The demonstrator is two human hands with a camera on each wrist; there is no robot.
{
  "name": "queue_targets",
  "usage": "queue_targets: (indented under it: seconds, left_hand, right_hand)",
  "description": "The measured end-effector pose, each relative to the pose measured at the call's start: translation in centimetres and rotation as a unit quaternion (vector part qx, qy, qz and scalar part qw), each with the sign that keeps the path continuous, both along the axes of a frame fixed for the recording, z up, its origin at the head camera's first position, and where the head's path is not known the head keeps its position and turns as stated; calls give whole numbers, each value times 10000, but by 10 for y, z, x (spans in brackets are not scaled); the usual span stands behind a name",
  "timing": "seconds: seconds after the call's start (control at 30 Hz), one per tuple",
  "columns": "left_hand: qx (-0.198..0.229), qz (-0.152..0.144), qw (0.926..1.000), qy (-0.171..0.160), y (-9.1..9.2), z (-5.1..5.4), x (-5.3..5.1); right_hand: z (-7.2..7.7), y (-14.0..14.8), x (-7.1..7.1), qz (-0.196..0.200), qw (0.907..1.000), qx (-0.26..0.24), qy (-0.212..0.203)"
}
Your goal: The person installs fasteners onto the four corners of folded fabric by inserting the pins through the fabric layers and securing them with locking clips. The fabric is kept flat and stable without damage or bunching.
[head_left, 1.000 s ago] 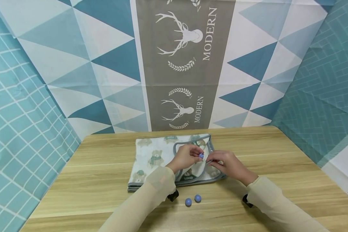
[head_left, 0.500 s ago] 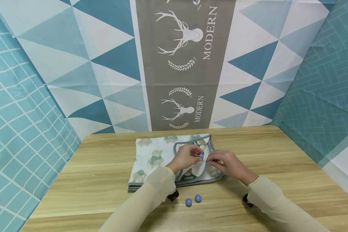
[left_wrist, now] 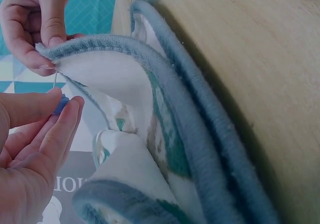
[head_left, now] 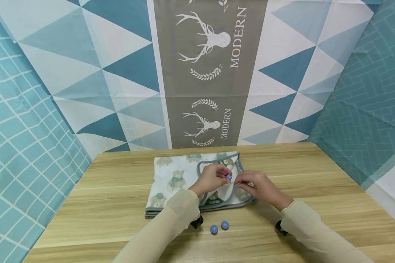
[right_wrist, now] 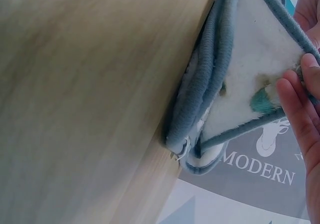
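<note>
A folded white blanket (head_left: pixel 176 175) with bear prints and grey-blue edging lies on the wooden table. Above its right part, my left hand (head_left: pixel 212 178) pinches a blue ball-like piece (head_left: pixel 229 176). The left wrist view shows this blue piece (left_wrist: pixel 61 106) between thumb and fingers, with a thin metal pin (left_wrist: pixel 55 79) reaching from it toward the blanket's edge. My right hand (head_left: pixel 260 186) pinches a lifted corner of the blanket; the left wrist view shows the edging (left_wrist: pixel 100 42) between its fingers. The two hands are close together but apart.
Two blue balls, one (head_left: pixel 214 229) left of the other (head_left: pixel 225 225), lie on the table (head_left: pixel 118 212) in front of the blanket. Patterned cloth walls (head_left: pixel 204 87) stand behind and at both sides. Both wrists carry small black devices.
</note>
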State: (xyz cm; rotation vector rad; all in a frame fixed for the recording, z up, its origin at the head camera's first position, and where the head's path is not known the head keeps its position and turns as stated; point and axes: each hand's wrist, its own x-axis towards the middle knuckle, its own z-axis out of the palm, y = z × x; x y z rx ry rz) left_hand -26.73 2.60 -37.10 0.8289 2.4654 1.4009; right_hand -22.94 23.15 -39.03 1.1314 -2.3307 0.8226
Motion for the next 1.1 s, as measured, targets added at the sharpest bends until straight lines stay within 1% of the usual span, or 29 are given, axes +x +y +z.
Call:
queue_targets:
  seconds: [0.33, 0.47, 0.63, 0.77, 0.97, 1.1]
  left_hand:
    - [5, 6, 10000, 91, -1, 3, 1]
    - [-16, 15, 10000, 83, -1, 3, 1]
    - [21, -13, 10000, 79, -1, 1, 1]
    - [-7, -105, 9996, 256, -1, -1, 1]
    - [-108, -162, 9985, 504, -2, -1, 2]
    - [-135, -135, 9985, 520, -2, 0, 3]
  right_hand:
    - [3, 0, 0, 51, 9999, -27, 108]
    - [4, -1, 1, 124, 9998, -30, 153]
    - [4, -2, 2, 105, 9998, -12, 184]
    - [3, -2, 2, 77, 9998, 8, 159]
    - [2, 0, 1, 81, 9998, 18, 159]
    - [2, 0, 2, 67, 9998, 18, 169]
